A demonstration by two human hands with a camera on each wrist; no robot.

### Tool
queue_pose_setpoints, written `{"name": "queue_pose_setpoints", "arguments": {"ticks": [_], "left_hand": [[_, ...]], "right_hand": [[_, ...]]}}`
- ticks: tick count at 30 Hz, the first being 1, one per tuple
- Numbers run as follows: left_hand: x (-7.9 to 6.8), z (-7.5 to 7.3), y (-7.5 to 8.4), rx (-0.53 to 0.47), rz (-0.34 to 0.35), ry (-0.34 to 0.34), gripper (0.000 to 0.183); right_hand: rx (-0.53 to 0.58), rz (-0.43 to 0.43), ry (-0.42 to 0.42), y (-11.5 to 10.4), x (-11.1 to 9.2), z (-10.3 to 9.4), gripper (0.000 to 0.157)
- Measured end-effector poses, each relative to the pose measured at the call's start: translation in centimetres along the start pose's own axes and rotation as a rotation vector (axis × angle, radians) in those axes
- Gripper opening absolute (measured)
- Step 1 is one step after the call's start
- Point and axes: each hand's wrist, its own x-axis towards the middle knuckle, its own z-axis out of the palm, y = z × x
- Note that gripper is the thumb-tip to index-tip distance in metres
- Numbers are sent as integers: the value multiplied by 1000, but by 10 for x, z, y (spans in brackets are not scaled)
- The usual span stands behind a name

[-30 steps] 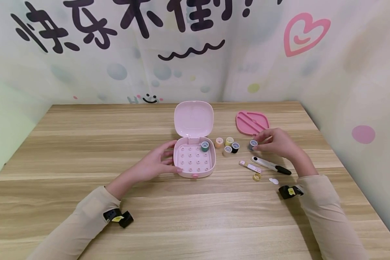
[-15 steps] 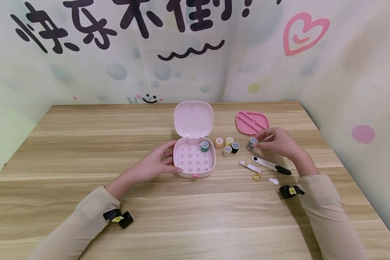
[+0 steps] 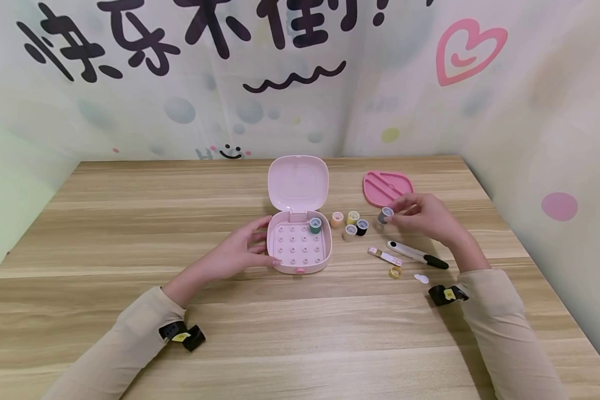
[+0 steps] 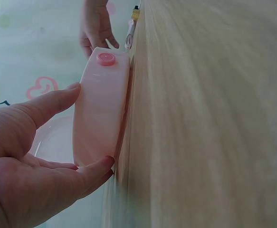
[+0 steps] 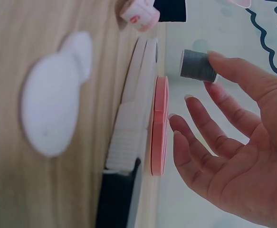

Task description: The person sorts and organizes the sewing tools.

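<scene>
One grey cylindrical thread spool [image 5: 194,65], likely light, best end-held: right hand [image 3: 424,214] is pinching it, left hand [image 3: 234,253] holding squarish pink plastic box [image 4: 100,107].

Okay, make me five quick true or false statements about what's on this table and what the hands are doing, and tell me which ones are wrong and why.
1. The left hand grips the pink box. True.
2. The pink box is closed. False: its lid stands open.
3. The right hand pinches the gray spool. True.
4. Three spools sit inside the pink box. False: only one does, the green spool.
5. The black spool stands on the table, to the right of the pink box. True.
</scene>
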Motion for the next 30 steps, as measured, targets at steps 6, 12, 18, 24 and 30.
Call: {"name": "queue_pose_setpoints", "arguments": {"ticks": [6,12,18,24,30], "left_hand": [[0,1,0,-2,0,2,93],[1,0,-1,-1,-3,1,93],[1,-1,-1,-15,-15,-3,93],[0,-1,-1,-11,-23,-2,94],[0,-1,1,6,-16,1,95]], "right_hand": [[8,-23,12,-2,0,1,37],[8,-44,31,-7,2,2,34],[5,-56,48,-17,2,4,31],[24,-94,58,-25,2,7,32],[34,-113,60,-36,6,13,31]]}}
